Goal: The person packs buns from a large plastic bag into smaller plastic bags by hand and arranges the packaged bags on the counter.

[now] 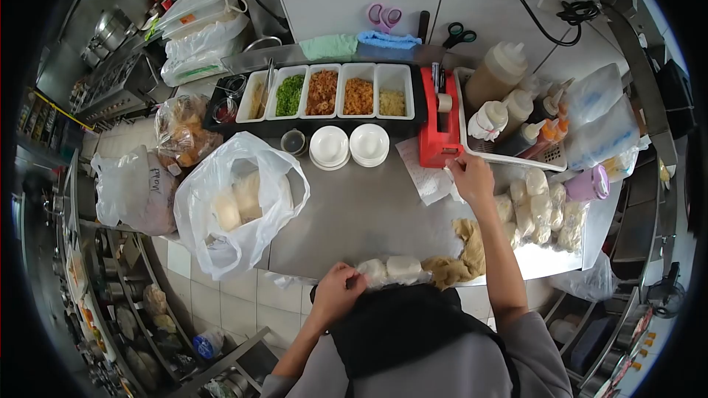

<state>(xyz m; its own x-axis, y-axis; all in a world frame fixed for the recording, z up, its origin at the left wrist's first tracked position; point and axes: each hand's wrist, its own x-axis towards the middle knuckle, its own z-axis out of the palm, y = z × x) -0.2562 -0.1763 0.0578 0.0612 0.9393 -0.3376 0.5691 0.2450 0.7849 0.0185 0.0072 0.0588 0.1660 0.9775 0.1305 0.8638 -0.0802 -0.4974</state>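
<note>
My right hand (472,177) reaches to the front end of a red tape dispenser (440,121), its fingers pinched at the tape edge; the piece between them is too small to make out. A printed paper slip (424,169) lies just left of it. At the counter's front edge, my left hand (341,291) has its fingers closed on the end of a clear plastic bag (404,269) with white pieces inside. A crumpled tan cloth (468,250) lies to the right of that bag, below my right forearm.
An open white bag (199,199) stands left on the steel counter (354,214). White bowls (330,146) sit before a tray of toppings (322,92). Sauce bottles (501,66) fill a basket at right, with wrapped bundles (540,214) in front.
</note>
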